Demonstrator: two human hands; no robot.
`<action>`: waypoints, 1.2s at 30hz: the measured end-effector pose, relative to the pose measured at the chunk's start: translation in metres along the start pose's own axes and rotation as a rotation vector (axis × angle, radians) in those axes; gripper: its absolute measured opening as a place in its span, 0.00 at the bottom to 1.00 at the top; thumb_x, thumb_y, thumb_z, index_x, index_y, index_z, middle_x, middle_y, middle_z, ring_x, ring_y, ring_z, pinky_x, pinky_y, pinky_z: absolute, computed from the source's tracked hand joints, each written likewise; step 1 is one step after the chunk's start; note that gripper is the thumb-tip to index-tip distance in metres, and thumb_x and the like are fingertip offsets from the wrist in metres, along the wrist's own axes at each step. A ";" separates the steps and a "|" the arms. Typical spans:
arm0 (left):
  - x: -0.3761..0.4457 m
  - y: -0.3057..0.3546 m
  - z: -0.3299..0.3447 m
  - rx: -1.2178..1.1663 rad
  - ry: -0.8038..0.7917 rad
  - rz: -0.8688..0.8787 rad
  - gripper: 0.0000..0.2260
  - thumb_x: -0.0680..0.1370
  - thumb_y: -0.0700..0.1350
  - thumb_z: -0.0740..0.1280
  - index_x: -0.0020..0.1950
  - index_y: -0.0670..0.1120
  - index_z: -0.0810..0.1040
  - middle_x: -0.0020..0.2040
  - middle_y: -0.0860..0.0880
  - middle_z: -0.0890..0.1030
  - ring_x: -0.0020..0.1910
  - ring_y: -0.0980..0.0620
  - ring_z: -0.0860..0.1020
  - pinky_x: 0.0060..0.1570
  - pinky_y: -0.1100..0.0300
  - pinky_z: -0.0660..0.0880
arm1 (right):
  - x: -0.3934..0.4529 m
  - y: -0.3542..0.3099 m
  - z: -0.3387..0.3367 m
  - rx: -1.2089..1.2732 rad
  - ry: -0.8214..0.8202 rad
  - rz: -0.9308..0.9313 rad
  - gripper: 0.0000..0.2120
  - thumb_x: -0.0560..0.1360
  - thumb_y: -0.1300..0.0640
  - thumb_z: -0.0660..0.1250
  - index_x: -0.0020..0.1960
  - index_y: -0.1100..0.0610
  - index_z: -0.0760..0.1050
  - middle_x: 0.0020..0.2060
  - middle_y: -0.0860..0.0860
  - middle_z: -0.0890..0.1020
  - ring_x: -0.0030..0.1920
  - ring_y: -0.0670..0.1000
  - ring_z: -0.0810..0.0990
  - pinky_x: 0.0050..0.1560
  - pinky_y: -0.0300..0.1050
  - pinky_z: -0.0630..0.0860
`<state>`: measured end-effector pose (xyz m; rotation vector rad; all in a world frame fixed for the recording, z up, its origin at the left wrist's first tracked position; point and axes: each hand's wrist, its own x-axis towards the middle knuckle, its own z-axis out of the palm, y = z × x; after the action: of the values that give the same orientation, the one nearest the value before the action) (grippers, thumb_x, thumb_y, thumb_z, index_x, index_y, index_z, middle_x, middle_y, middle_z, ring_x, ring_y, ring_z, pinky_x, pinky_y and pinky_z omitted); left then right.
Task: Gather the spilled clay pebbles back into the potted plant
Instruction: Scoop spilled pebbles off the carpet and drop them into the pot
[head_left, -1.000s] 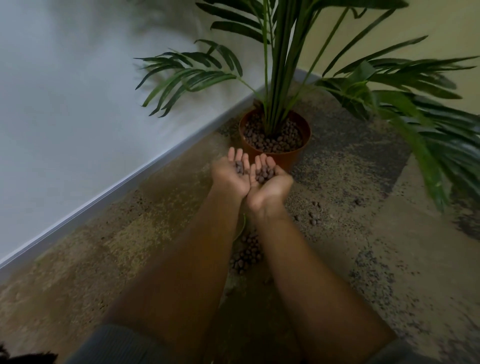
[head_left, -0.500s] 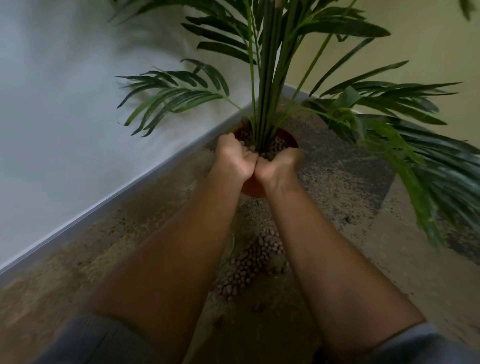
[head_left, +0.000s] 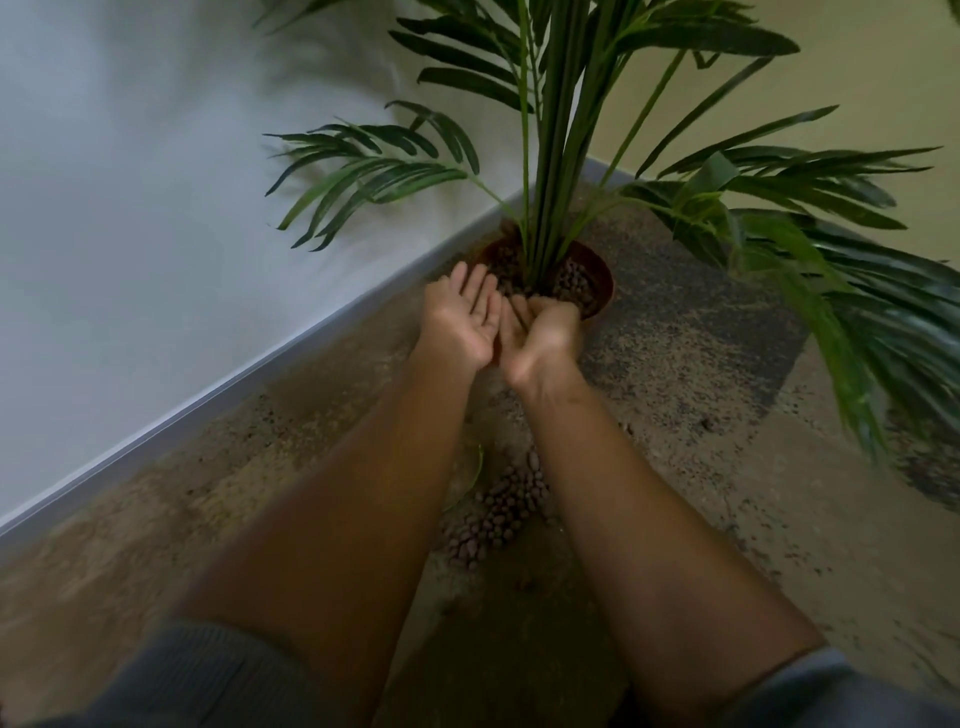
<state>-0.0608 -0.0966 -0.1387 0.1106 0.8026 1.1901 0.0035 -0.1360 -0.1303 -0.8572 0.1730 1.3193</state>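
The hands (head_left: 501, 325) hide the pot's (head_left: 602, 291) near rim.

Floor (head_left: 727, 519): pot (head_left: 602, 291), spilled pebbles (head_left: 498, 514).

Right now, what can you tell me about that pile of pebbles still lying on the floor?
The spilled clay pebbles are small, rounded, reddish-brown balls with a matte, baked-clay look. They lie on the mottled brown floor in a loose streak between the person's two forearms, nearer the camera than the terracotta pot. They are packed close together, with a few strays at the edges. A thin green leaf curls beside the pile on its left. Neither hand touches them; both are up by the pot.
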 end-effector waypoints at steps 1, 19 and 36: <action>-0.002 0.003 -0.007 0.029 0.030 0.015 0.20 0.83 0.49 0.48 0.68 0.48 0.72 0.65 0.48 0.77 0.51 0.54 0.77 0.52 0.61 0.71 | 0.000 0.007 -0.003 -0.062 0.005 0.019 0.12 0.79 0.63 0.54 0.54 0.64 0.75 0.57 0.59 0.79 0.54 0.54 0.80 0.59 0.44 0.77; -0.041 0.010 -0.210 1.159 0.414 0.026 0.16 0.81 0.48 0.60 0.64 0.41 0.76 0.60 0.40 0.78 0.53 0.46 0.76 0.51 0.55 0.74 | -0.007 0.110 -0.100 -2.096 -0.428 0.016 0.11 0.75 0.55 0.67 0.50 0.60 0.82 0.49 0.58 0.84 0.46 0.56 0.83 0.48 0.48 0.80; -0.080 -0.017 -0.251 1.912 0.168 0.013 0.07 0.73 0.43 0.67 0.44 0.56 0.74 0.57 0.48 0.78 0.58 0.48 0.76 0.50 0.60 0.73 | -0.028 0.110 -0.165 -2.146 -0.680 -0.437 0.06 0.76 0.58 0.67 0.52 0.54 0.81 0.58 0.53 0.76 0.58 0.53 0.75 0.58 0.41 0.69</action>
<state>-0.2113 -0.2533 -0.2887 1.5597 1.8276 0.0534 -0.0455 -0.2621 -0.2774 -1.8233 -2.1786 0.8723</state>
